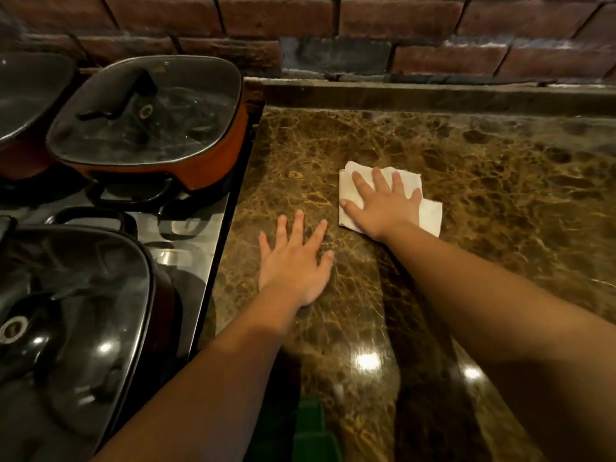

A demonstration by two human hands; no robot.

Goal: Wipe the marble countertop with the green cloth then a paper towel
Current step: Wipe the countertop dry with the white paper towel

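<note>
The right hand (383,198), fingers spread, is pressing the paper towel (430,213) at mid-frame, seemingly the second wiping step, while the left hand (295,261) is lying spread on the countertop (500,181); sweeping onward looks next.

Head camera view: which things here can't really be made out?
- Paper towel: its middle is hidden under the flat right hand.
- Green thing at the countertop's near edge: dark, partly behind the left forearm; probably the cloth.
- Orange pan contents: blurred by its fogged glass lid.
- Pan at far left: cut off by the frame edge.
</note>
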